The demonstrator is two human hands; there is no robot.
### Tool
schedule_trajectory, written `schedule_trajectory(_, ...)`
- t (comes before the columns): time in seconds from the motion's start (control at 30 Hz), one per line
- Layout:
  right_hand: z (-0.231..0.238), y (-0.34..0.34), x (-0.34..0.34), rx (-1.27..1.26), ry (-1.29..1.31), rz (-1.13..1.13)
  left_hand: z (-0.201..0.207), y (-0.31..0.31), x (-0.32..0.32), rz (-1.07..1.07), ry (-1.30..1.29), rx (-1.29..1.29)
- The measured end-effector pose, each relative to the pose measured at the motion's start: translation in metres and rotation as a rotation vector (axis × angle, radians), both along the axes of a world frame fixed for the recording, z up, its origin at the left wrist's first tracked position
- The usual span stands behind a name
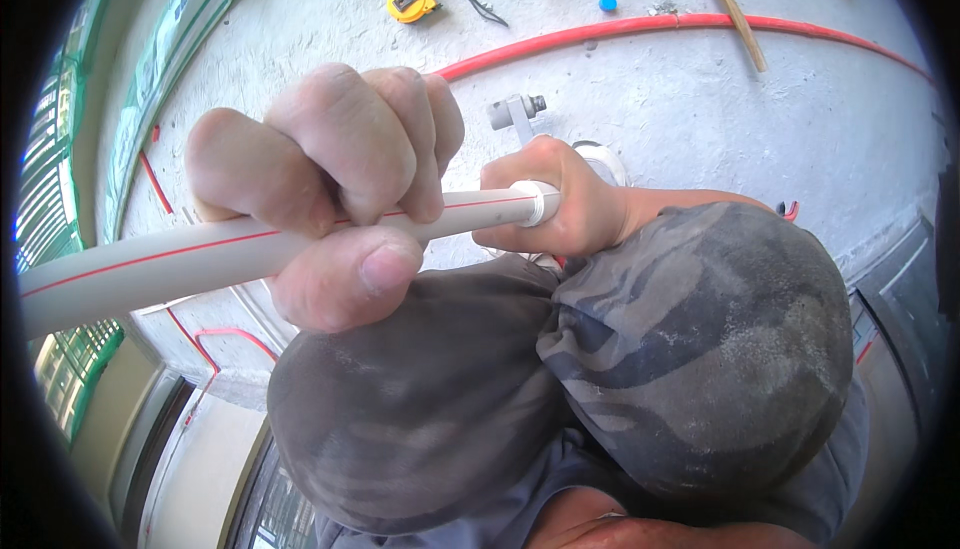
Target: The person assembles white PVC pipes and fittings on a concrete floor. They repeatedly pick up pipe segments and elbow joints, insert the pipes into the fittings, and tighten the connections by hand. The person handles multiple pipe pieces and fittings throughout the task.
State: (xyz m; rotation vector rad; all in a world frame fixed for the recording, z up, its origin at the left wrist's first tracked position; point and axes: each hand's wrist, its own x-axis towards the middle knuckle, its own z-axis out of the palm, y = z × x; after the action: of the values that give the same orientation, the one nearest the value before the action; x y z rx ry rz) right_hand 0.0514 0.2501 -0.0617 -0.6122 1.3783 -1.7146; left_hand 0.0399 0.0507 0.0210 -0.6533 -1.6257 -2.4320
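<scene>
Inside a white collar (545,203) runs striped pipe (160,262).

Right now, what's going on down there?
The person's left hand grips a long pale plastic pipe with a red stripe; the right hand holds a white round fitting at its end. How far the pipe goes in is hidden. A yellow tape measure with a black strap lies on the whitish floor.

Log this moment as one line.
left hand: gripping white red-striped pipe | right hand: closed around white fitting | floor: yellow tape measure, red pipe, wooden stick
</scene>
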Motion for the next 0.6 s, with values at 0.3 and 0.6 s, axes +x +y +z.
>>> schedule_trajectory(0.3, -0.008, 0.002, -0.003, 0.055, 0.261, -0.187, -0.005, -0.001, -0.004, -0.120, -0.027, 0.056)
schedule_trajectory(0.6, -0.010, 0.004, -0.010, 0.140, 0.627, -0.335, -0.007, 0.007, -0.004, -0.165, -0.180, 0.212)
